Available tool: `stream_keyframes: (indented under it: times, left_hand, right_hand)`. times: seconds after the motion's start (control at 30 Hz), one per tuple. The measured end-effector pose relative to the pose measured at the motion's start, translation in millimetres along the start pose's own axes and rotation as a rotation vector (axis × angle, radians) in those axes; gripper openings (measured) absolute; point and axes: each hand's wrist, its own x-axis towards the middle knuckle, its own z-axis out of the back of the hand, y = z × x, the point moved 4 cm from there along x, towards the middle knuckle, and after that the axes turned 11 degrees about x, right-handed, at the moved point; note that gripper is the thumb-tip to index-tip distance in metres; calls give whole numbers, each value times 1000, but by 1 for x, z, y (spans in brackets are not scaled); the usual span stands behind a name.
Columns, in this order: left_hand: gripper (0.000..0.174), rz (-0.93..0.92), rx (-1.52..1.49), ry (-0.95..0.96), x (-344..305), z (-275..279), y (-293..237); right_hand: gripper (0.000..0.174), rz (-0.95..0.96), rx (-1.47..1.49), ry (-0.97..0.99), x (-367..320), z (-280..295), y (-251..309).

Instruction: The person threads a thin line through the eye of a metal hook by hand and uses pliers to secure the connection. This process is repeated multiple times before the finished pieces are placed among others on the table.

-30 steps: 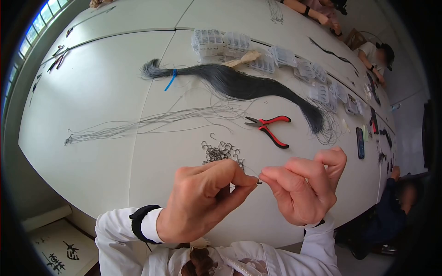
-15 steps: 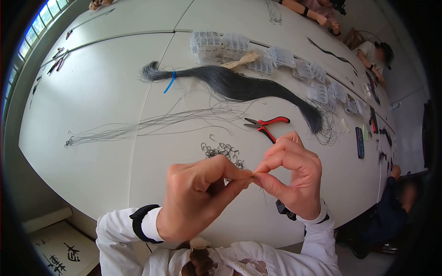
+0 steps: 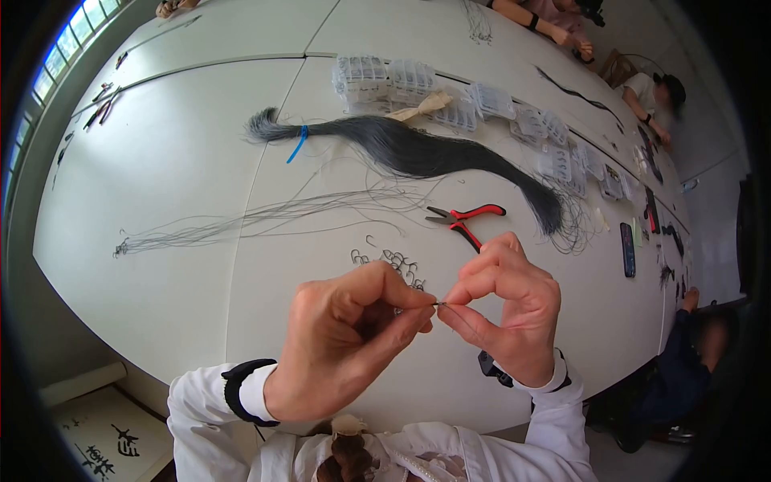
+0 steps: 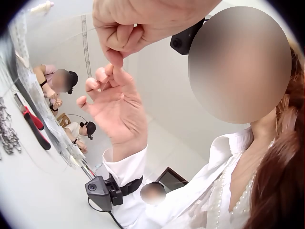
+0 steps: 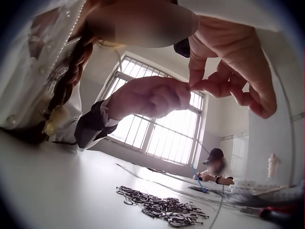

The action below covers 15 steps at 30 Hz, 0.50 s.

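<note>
My left hand (image 3: 341,341) pinches a fish hook between thumb and index fingertip. Only a short dark bit of the hook (image 3: 439,304) shows; the fingers hide the rest. Right against it, my right hand (image 3: 514,309) pinches thin dark fishing line at the hook's end, its other fingers bent above. The fingertips of both hands nearly meet. Below them on the table lies a loose pile of dark fish hooks (image 5: 162,207), partly covered by my left hand in the head view. Red-and-black pliers (image 3: 474,212) lie just beyond my right hand.
A thick bundle of dark line (image 3: 418,149) bound with a blue tie (image 3: 298,145) stretches across the table (image 3: 161,313). Nearer lie long strands with hooks (image 3: 193,231) at their left end. Behind stand clear plastic boxes (image 3: 360,76). A phone (image 3: 628,250) lies at the right.
My right hand has moved left and down to the left fingertips, closing the gap between them. Since half a second ago the fingertips have parted slightly, baring the dark bit.
</note>
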Motion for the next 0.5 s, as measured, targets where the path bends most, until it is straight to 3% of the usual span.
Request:
stream_keyframes:
  times: [0.1,0.2,0.27,0.33,0.43,0.5]
  left_hand:
    - [7,8,9,-26,0,0,-1]
    - [6,19,17,-51,0,1,-2]
    - [5,-9,87,-65,0,2,-3]
    - [4,-35,158,-79,-1,3,-4]
    - [5,-123,349,-122,0,4,-7]
    - [7,-304,495,-171,-1,2,-12]
  right_hand:
    - [13,86,-42,-32,-5,-4,5]
    - [19,233,-268,-79,-11,-7,16]
    - [26,438,-601,-157,-20,-10,27]
    - [26,512,-687,-216,-28,-17,25]
    - [24,657,-892,-332,-35,-27,32]
    - [25,680,-926,-311,-38,-24,34]
